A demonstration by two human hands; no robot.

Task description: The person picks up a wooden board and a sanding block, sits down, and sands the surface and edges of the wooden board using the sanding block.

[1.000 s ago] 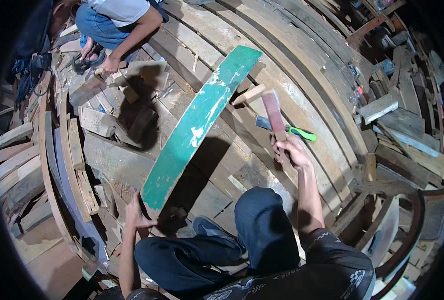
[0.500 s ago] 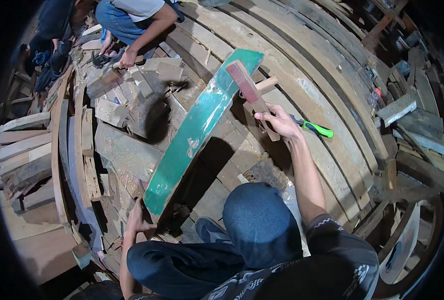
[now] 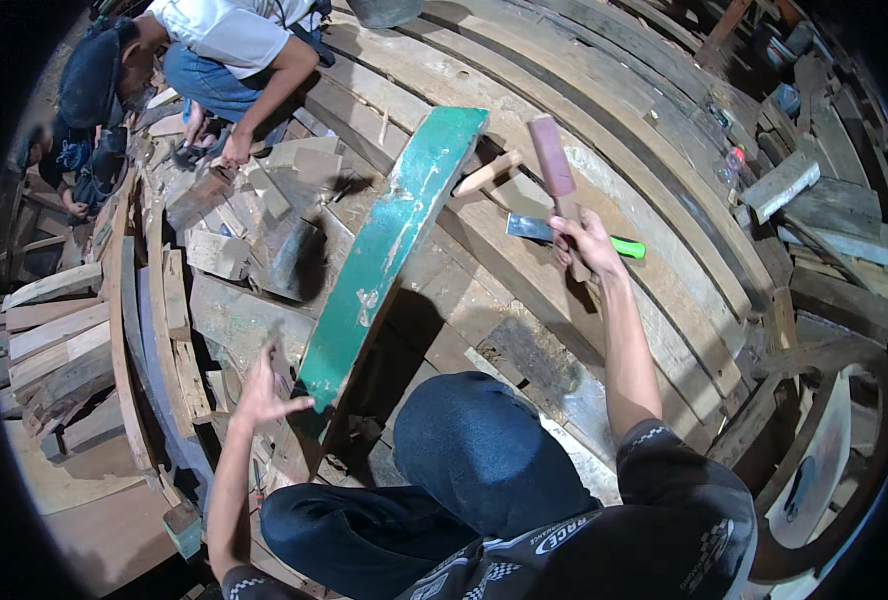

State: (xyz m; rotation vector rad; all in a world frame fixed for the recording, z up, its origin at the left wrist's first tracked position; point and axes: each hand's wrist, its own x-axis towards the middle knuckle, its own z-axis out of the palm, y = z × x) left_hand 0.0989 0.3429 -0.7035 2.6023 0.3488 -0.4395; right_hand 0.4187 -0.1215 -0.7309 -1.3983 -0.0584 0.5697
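Head view: a green board (image 3: 379, 265) with chipped paint lies slantwise in front of the person, its near end beside the left hand and its far end pointing away to the right. The left hand (image 3: 260, 393) has its fingers spread apart and grips nothing; the thumb reaches the board's near end, though contact cannot be confirmed. The right hand (image 3: 586, 243) has its fingers clamped on the lower part of a red-faced paddle (image 3: 552, 160), held upward, well apart from the board. Behind that hand, a tool with a metal blade and green handle (image 3: 628, 247) lies on the timber. A pale wooden peg (image 3: 490, 172) sits at the board's right edge, near the far end. At upper left, a crouching co-worker in a white shirt (image 3: 226, 38) has a hand among wood offcuts (image 3: 269, 190). Short timbers (image 3: 59, 345) are stacked at left.
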